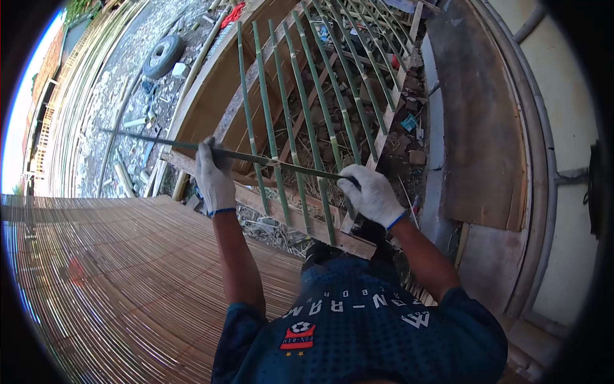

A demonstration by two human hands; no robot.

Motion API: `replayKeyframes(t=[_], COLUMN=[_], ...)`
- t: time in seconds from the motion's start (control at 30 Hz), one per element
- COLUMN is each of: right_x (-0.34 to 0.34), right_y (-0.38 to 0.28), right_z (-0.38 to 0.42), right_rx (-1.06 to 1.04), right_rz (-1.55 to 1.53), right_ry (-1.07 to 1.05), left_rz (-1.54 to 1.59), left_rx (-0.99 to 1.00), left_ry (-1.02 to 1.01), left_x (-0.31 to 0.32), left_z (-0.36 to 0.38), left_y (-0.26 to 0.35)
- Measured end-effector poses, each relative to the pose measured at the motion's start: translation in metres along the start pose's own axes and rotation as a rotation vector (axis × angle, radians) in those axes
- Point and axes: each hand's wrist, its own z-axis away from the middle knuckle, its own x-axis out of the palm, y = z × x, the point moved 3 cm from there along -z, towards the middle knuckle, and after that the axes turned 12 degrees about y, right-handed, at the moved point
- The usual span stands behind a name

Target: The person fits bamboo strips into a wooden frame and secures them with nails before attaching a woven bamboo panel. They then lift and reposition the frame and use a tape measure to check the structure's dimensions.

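Note:
A long dark bamboo strip [252, 158] stretches across in front of me, its thin end reaching out to the left. My left hand [216, 178], in a white knit glove with a blue cuff, is closed around the strip's middle part. My right hand [372, 195], gloved the same way, grips the strip near its right end. Below the strip lies a wooden frame [288, 213] with several green bamboo slats [308, 105] set side by side across it, with gaps between them.
To my left spreads a large mat of thin slats [134, 269]. A tire [164, 56] and pipe pieces lie on littered ground beyond. On the right, a brown board [476, 128] lies beside a pale wall [563, 83]. Rubble and a blue wrapper [409, 122] show near the frame.

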Motion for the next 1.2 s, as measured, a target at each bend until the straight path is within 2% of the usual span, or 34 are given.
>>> replayKeyframes(t=[0.03,0.13,0.23,0.3,0.57,0.67,0.7,0.83,0.97,1.07,1.2], right_x=[-0.011,-0.027,-0.028,-0.028,-0.033,-0.036,-0.038,-0.039,-0.041,-0.035,-0.035], right_y=[0.014,0.051,0.083,0.095,0.115,0.115,0.115,0.117,0.11,0.116,0.119], right_z=[-0.007,-0.025,-0.036,-0.042,-0.047,-0.047,-0.046,-0.043,-0.041,-0.039,-0.038], right_rx=[-0.02,-0.197,-0.308,-0.368,-0.511,-0.576,-0.59,-0.645,-0.711,-0.722,-0.721], right_rz=[0.046,0.142,0.183,0.205,0.17,0.171,0.166,0.158,0.152,0.152,0.143], right_ry=[-0.002,0.008,-0.062,-0.1,-0.159,-0.192,-0.201,-0.23,-0.23,-0.228,-0.256], left_rz=[-0.104,-0.188,-0.274,-0.197,-0.349,-0.497,-0.455,-0.584,-0.749,-0.798,-0.726], left_rx=[-0.013,-0.143,-0.087,-0.189,-0.145,-0.144,-0.147,-0.092,-0.09,-0.101,-0.003], left_ry=[-0.035,0.042,0.112,0.251,0.454,0.506,0.527,0.507,0.579,0.598,0.592], left_x=[-0.018,-0.045,-0.069,-0.078,-0.098,-0.104,-0.099,-0.111,-0.138,-0.146,-0.125], left_z=[-0.003,0.015,0.04,0.053,0.078,0.08,0.083,0.076,0.062,0.062,0.079], left_y=[-0.021,-0.064,-0.09,-0.102,-0.124,-0.122,-0.119,-0.123,-0.14,-0.144,-0.136])
